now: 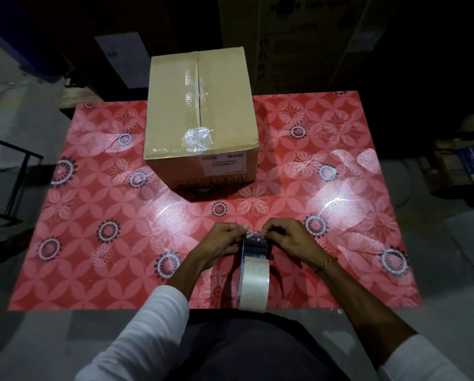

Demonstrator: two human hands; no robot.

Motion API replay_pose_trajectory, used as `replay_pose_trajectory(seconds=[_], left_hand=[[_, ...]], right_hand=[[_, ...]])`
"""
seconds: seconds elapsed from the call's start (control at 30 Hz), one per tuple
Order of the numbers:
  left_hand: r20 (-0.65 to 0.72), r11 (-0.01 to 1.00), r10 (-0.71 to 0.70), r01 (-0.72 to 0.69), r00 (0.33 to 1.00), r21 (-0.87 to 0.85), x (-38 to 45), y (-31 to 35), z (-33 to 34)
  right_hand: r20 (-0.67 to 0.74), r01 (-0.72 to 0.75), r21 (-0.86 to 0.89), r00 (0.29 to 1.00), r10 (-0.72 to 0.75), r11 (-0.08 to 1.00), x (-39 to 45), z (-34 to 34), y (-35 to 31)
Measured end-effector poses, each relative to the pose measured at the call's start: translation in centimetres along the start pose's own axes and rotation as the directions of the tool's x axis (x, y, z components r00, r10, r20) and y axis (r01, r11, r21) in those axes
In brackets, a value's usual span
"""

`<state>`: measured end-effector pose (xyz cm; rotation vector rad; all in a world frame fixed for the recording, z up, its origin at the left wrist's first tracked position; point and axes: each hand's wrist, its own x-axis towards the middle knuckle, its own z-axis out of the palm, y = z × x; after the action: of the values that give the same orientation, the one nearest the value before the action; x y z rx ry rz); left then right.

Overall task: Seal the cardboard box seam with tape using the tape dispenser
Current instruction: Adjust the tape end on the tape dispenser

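Here, two hands, left hand [225, 240] and right hand [288, 237], pinch one tape dispenser [254, 266] before one cardboard box [203, 116].

Box label [224, 164] print too small

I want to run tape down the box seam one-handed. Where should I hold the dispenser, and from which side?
Probably by the body behind the roll, coming from the near side: I can't make out a handle. The dispenser points its blade end at the box, and both hands, left and right, pinch the tape there. A rear grip leaves that end free to meet the seam.
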<state>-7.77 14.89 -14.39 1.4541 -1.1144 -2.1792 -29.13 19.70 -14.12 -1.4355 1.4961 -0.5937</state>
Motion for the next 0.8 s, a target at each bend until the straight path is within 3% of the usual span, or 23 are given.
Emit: replay_pose_trajectory(seconds=[0.8], left_hand=[[-0.079, 0.997, -0.042, 0.047, 0.996, 0.068, 0.58, -0.01, 0.34]], right_hand=[[0.010, 0.020, -0.067, 1.000, -0.019, 0.998, 0.14, -0.01, -0.24]])
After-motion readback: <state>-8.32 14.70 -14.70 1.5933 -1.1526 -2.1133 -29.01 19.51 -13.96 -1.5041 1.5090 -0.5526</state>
